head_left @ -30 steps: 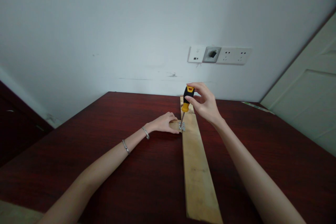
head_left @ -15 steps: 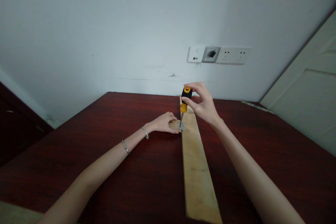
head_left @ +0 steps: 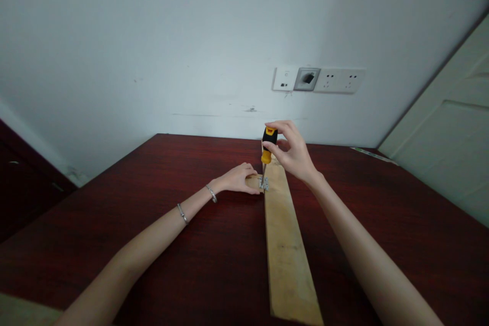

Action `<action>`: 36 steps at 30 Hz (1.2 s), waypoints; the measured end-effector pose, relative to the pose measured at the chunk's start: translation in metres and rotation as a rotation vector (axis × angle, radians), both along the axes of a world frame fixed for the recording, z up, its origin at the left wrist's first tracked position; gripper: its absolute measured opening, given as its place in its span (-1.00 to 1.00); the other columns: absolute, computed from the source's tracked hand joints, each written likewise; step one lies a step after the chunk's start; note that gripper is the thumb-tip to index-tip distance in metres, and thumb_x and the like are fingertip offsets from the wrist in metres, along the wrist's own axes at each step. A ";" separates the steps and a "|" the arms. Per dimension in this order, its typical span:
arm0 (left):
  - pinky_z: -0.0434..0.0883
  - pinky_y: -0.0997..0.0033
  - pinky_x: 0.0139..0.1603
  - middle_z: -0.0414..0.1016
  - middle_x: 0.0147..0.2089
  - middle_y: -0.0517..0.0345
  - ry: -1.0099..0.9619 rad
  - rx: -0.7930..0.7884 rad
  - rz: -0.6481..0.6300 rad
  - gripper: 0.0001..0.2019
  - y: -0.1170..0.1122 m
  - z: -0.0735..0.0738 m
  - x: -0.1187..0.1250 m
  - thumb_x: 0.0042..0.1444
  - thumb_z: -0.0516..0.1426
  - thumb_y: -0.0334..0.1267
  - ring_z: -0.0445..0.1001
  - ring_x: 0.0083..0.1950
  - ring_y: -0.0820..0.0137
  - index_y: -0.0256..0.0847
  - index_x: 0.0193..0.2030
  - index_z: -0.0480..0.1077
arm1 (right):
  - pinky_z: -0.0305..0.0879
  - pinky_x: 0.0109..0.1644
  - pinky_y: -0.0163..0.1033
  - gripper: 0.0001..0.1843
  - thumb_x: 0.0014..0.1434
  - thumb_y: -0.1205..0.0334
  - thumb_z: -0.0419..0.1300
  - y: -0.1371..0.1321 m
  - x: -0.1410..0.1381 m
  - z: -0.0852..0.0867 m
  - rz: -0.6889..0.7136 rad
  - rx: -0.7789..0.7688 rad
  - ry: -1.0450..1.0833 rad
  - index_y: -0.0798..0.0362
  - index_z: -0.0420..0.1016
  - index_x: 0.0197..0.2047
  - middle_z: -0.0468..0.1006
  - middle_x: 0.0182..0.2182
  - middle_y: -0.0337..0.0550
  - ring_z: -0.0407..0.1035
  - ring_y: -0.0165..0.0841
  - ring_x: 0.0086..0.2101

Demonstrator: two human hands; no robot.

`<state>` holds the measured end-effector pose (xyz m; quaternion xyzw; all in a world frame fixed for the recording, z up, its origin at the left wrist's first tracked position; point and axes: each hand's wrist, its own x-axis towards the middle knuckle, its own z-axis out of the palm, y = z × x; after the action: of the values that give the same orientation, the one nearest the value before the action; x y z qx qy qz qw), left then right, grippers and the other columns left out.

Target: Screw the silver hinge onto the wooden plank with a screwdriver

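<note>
A yellow and black screwdriver (head_left: 269, 136) is gripped by its handle in my right hand (head_left: 293, 152), held nearly upright with the shaft down. Its tip meets a small metal hinge (head_left: 264, 183); whether a screw sits under it is too small to tell. The hinge spans a small wooden block (head_left: 252, 182) and the left edge of a long wooden board (head_left: 289, 244). My left hand (head_left: 237, 179) is closed around the block from the left, thumb on the near side and fingers on the far side. Both wooden pieces lie flat.
The dark red wooden table (head_left: 183, 163) backs against a white wall (head_left: 153, 35). Sockets and switches (head_left: 338, 80) are fixed to the wall behind my right hand. A flat patterned strip (head_left: 374, 155) lies at the table's back right corner, near a white panelled door (head_left: 454, 132).
The screwdriver handle and my right hand have shifted slightly to the left, with the tip still at the hinge. My left hand, the block and the board stay in place.
</note>
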<state>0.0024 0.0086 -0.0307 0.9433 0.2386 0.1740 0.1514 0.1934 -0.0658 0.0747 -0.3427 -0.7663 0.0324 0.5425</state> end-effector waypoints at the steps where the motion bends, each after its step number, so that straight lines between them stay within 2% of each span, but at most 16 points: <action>1: 0.32 0.32 -0.02 0.39 -0.11 0.03 0.003 0.001 0.001 -0.46 0.000 0.000 0.000 -0.07 0.32 0.09 0.35 -0.06 0.24 -0.24 -0.03 0.48 | 0.52 -0.23 -0.17 -0.64 0.18 0.20 0.20 0.000 0.000 0.000 0.005 -0.004 0.002 -0.14 0.37 0.07 0.36 -0.05 -0.08 0.34 -0.23 -0.06; 9: 0.33 0.32 -0.05 0.40 -0.12 0.01 0.025 0.022 0.023 -0.46 -0.002 0.002 0.001 -0.09 0.33 0.08 0.36 -0.08 0.23 -0.26 -0.06 0.49 | 0.51 -0.25 -0.18 -0.64 0.13 0.17 0.25 -0.003 -0.001 0.003 0.005 -0.009 -0.006 -0.12 0.41 0.02 0.36 -0.06 -0.07 0.34 -0.24 -0.09; 16: 0.33 0.34 -0.05 0.41 -0.12 0.01 0.023 0.036 0.021 -0.49 -0.002 0.002 0.002 -0.06 0.31 0.07 0.37 -0.09 0.24 -0.26 -0.07 0.49 | 0.49 -0.24 -0.17 -0.61 0.17 0.29 0.14 -0.005 0.005 0.008 0.046 -0.023 -0.059 -0.12 0.39 0.08 0.42 -0.01 -0.08 0.35 -0.23 -0.07; 21: 0.34 0.33 -0.04 0.42 -0.12 0.01 0.023 0.029 0.035 -0.49 -0.003 0.002 0.002 -0.05 0.30 0.08 0.37 -0.09 0.24 -0.27 -0.08 0.49 | 0.48 -0.19 -0.10 -0.57 0.17 0.20 0.20 -0.001 0.006 0.006 0.013 0.004 -0.109 -0.14 0.35 0.12 0.46 -0.07 -0.10 0.37 -0.26 -0.18; 29: 0.33 0.32 -0.04 0.43 -0.11 0.01 0.014 0.022 0.043 -0.48 -0.001 0.000 0.002 -0.08 0.31 0.09 0.38 -0.09 0.24 -0.25 -0.08 0.50 | 0.49 -0.26 -0.19 -0.68 0.11 0.08 0.27 -0.002 0.004 0.007 -0.011 -0.025 -0.066 -0.12 0.42 -0.04 0.38 -0.14 -0.12 0.37 -0.27 -0.15; 36: 0.33 0.34 -0.05 0.43 -0.12 0.00 0.023 0.034 0.038 -0.50 -0.002 0.001 0.002 -0.06 0.31 0.07 0.39 -0.09 0.25 -0.25 -0.08 0.50 | 0.49 -0.27 -0.19 -0.64 0.16 0.28 0.15 -0.007 0.008 0.011 0.045 -0.058 -0.090 -0.10 0.41 0.04 0.38 -0.03 -0.06 0.37 -0.25 -0.11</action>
<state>0.0047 0.0066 -0.0292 0.9431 0.2551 0.1699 0.1292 0.2014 -0.0728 0.0860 -0.3422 -0.7963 0.0513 0.4962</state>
